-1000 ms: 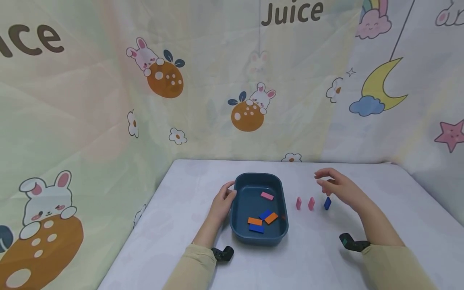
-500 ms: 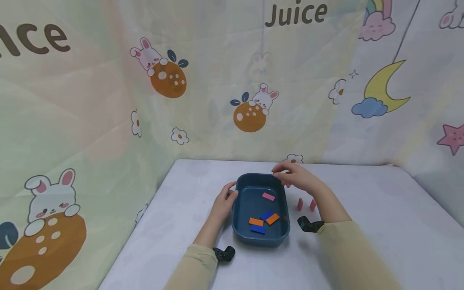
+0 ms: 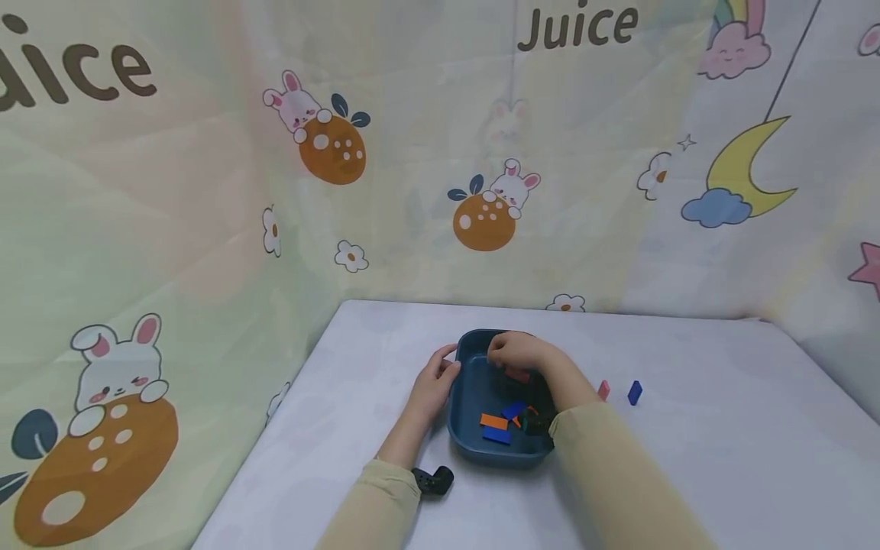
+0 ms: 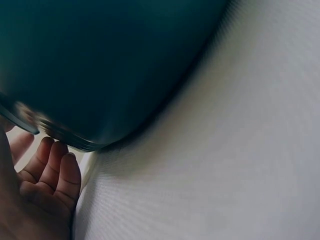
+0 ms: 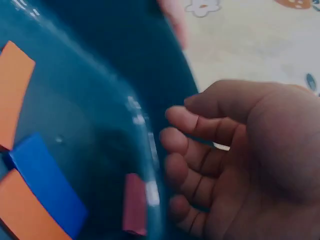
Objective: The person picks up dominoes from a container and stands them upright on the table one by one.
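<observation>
From the head view, a dark teal rectangular tray with rounded corners (image 3: 474, 382) sits on a table covered in white cloth (image 3: 742, 458). The left hand (image 3: 433, 386) touches its outer side at ten o'clock. The right hand (image 3: 525, 351) reaches inside at one o'clock, above a flat pink rectangular block (image 3: 517, 375). Toward six o'clock lie a flat orange block (image 3: 494, 422) and a flat blue block (image 3: 497, 435); a second blue block (image 3: 513, 410) rests at five, beside a second orange block mostly hidden by the right wrist's black device (image 3: 536, 422). Outside, at three o'clock, an upright pink block (image 3: 604, 390) stands near an upright blue block (image 3: 635, 393).

The left wrist view, blind to the blocks, shows the left hand's fingers loosely bent and slightly apart at the tray's underside.

The right wrist view bares what the head view hides: both orange blocks flank a blue one toward eight o'clock, the pink block lies near seven, and the right hand's fingers curl narrowly toward its thumb. Whether they hold anything cannot be told.
</observation>
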Demonstrator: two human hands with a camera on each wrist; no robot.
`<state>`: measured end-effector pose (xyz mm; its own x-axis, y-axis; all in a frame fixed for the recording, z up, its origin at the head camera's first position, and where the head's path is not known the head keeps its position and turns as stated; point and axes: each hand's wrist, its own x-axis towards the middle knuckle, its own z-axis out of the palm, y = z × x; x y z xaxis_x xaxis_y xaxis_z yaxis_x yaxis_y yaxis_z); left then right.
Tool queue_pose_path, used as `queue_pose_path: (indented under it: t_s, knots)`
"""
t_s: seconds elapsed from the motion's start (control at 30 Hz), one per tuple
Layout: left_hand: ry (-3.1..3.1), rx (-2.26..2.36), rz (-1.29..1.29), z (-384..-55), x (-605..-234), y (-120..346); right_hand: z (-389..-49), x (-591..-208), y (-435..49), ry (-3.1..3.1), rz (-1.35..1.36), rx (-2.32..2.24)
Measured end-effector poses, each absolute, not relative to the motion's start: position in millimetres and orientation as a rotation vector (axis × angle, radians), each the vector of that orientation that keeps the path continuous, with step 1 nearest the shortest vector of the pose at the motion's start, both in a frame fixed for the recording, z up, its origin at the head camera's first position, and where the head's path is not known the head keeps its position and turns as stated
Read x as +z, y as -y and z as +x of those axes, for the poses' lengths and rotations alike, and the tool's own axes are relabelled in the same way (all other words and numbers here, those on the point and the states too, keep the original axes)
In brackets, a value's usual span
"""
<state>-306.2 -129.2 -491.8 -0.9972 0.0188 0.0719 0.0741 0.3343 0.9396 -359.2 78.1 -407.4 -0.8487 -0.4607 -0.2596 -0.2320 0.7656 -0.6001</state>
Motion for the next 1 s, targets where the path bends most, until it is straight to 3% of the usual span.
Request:
queue_pose_path:
  t_s: [0.67, 1.0]
  knots:
    - [2.523, -1.808, -0.07, -308.3, -490.3, 129.4, -362.9, -438.2, -68.5, -2.61, -0.447, -1.027]
    - [2.538, -1.81, -0.047, -307.9, -491.0, 127.5, -359.4, -441.9, -69.3, -2.61, -0.407, -0.893]
